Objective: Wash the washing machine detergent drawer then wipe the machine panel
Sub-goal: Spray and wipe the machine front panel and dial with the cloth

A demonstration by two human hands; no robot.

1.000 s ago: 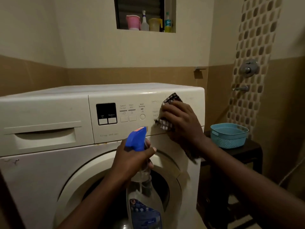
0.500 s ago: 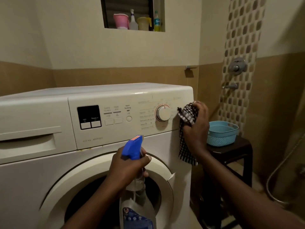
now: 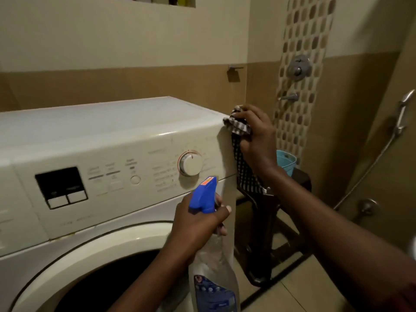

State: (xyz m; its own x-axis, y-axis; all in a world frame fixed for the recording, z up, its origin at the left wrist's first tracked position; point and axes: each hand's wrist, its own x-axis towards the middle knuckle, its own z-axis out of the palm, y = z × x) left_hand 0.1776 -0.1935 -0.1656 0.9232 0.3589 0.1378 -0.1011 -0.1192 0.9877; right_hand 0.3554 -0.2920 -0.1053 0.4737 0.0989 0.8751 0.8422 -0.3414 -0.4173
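Our right hand (image 3: 256, 136) grasping checked cloth (image 3: 239, 128) against washing machine (image 3: 112, 131) top right corner, our left hand (image 3: 198, 224) gripping spray bottle (image 3: 207, 262) below dial (image 3: 191, 163)

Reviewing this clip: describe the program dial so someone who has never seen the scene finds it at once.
Find the white washing machine and follow its control panel rightwards past the black display and the small round button. The dial sits near the panel's right end, seen just above the blue spray nozzle. It is the only large raised knob, with a reddish ring.
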